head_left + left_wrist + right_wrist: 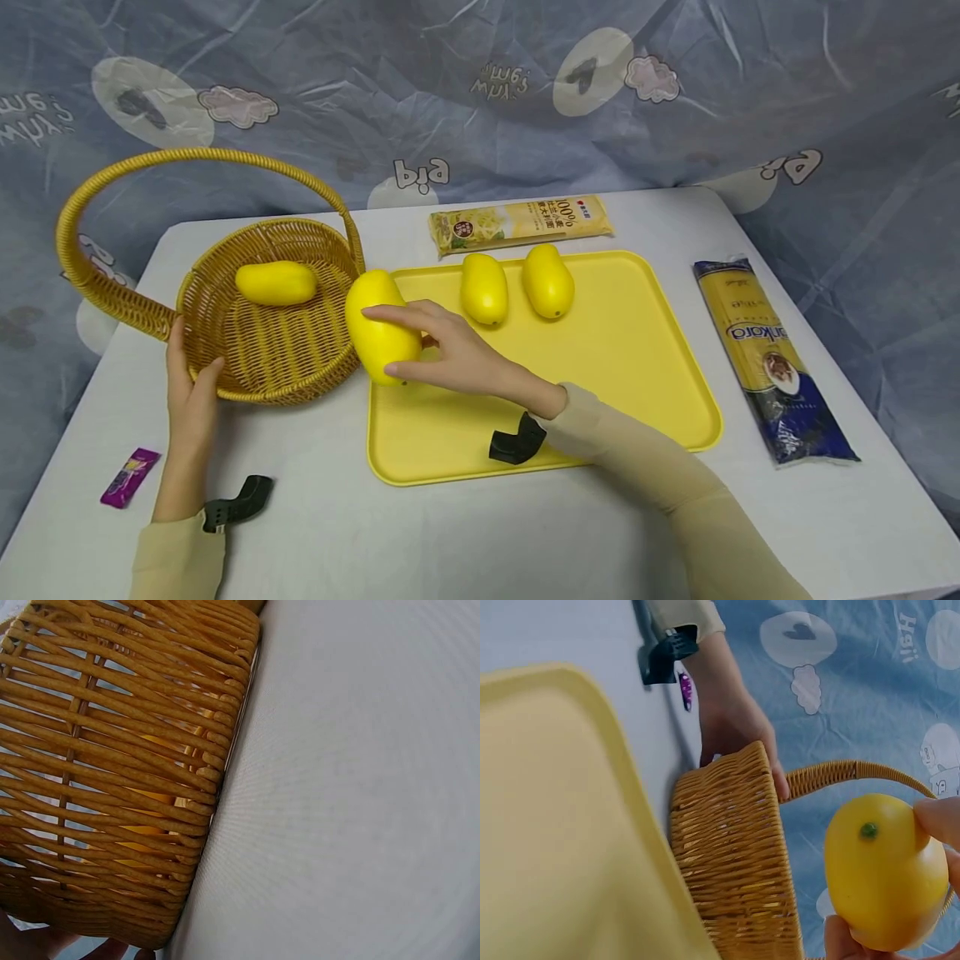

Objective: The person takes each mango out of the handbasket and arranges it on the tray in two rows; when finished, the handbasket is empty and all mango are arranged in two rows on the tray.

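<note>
My right hand (450, 346) holds a yellow mango (381, 329) between thumb and fingers, above the left edge of the yellow tray (600, 367) and beside the basket. In the right wrist view the same mango (885, 870) shows a small green stem spot. With my left hand (191, 400) I grip the near left rim of the wicker basket (285, 346), close to the foot of its arched handle; in the left wrist view its woven side (112, 772) hides most of that hand. One mango (276, 283) lies inside the basket. Two mangoes (484, 289) (548, 281) lie at the tray's far side.
Behind the tray lies a yellow noodle packet (521, 225). A blue and gold pasta packet (772, 358) lies to the tray's right. At the table's left is a small purple sachet (130, 477). A patterned grey-blue cloth (465, 100) hangs behind the white table (360, 533).
</note>
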Demonstrator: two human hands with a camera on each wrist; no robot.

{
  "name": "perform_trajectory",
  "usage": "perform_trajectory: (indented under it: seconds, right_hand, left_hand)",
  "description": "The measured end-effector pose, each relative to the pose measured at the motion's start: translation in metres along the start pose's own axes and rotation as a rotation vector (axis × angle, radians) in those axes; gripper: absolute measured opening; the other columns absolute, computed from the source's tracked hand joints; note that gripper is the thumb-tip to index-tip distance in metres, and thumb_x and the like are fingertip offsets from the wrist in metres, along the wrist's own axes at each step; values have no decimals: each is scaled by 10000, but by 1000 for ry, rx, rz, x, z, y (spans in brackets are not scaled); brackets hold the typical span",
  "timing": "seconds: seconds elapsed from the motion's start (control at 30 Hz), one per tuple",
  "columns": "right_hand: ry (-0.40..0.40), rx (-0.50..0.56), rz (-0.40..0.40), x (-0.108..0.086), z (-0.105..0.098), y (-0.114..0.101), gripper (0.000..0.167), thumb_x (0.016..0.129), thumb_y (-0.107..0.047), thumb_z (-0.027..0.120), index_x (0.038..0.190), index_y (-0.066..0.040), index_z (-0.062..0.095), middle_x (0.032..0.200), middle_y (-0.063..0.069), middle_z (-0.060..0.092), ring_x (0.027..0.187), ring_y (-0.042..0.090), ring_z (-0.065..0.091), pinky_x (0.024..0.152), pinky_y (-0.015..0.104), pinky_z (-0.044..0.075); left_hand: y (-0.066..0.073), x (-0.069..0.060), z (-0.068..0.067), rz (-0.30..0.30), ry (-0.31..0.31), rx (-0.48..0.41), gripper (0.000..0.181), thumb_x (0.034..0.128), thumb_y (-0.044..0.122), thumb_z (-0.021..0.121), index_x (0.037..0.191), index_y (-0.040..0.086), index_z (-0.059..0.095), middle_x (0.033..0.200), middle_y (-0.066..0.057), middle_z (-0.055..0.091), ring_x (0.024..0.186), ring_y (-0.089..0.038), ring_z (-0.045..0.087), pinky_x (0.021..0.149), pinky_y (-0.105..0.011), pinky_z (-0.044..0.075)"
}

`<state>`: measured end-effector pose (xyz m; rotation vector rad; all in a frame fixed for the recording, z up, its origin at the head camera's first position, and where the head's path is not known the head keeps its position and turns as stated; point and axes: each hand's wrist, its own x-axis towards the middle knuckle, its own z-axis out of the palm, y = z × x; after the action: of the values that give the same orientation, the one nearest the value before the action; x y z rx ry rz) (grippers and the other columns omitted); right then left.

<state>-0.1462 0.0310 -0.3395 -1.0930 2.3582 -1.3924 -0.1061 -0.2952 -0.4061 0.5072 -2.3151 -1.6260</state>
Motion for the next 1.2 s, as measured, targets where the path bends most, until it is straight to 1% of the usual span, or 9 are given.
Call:
perform_trajectory:
  seconds: [0.17, 0.33, 0.57, 0.77, 1.0, 1.2]
  right_hand:
    - [16, -29, 16, -18, -6, 7, 608, 838, -260, 691, 1393, -283, 444, 1352, -15, 496, 1156, 97, 461, 886, 291, 489]
    - [40, -48, 21, -32, -9, 13, 616, 823, -250, 708, 1384, -281, 456, 1317, -27, 520, 1102, 91, 469, 867, 341, 482]
    - [60, -45, 56, -52, -10, 19, 613, 815, -242, 716, 1374, -283, 466, 1273, -30, 531, 1088, 85, 478, 856, 287, 489]
    - [83, -53, 83, -68, -10, 27, 608, 819, -234, 711, 1375, -272, 467, 1281, -1, 536, 1075, 108, 494, 851, 281, 494]
    - [102, -19, 138, -82, -11, 36, 602, 820, -225, 712, 1370, -277, 474, 1296, 31, 540, 1100, 140, 500, 866, 301, 521]
    - [117, -3, 151, -91, -11, 43, 605, 818, -218, 714, 1373, -247, 475, 1291, 48, 545, 1088, 155, 511, 850, 304, 530]
  left_hand:
    - [-1, -1, 1, -2, 1, 20, 635, 952, 163, 335, 1503, 334, 70, 1590, 134, 22, 1469, -42, 0, 1215, -282, -1]
    - [0, -2, 1, -2, 2, 17, 632, 955, 168, 331, 1502, 339, 67, 1587, 144, 18, 1468, -36, -1, 1216, -279, 1]
    - [0, -3, 1, 3, 8, 14, 629, 954, 168, 329, 1501, 341, 72, 1587, 143, 26, 1469, -37, 5, 1216, -278, 6]
    - [-2, -2, 1, 10, 11, 14, 628, 953, 161, 326, 1500, 342, 78, 1586, 144, 35, 1469, -36, 13, 1215, -272, 12]
    - [-2, -2, 2, 12, 15, 8, 624, 954, 162, 326, 1502, 335, 81, 1586, 139, 37, 1470, -41, 16, 1216, -276, 14]
    - [-1, -3, 3, 19, 18, 2, 620, 953, 162, 327, 1503, 323, 89, 1589, 125, 45, 1471, -48, 19, 1216, -276, 16]
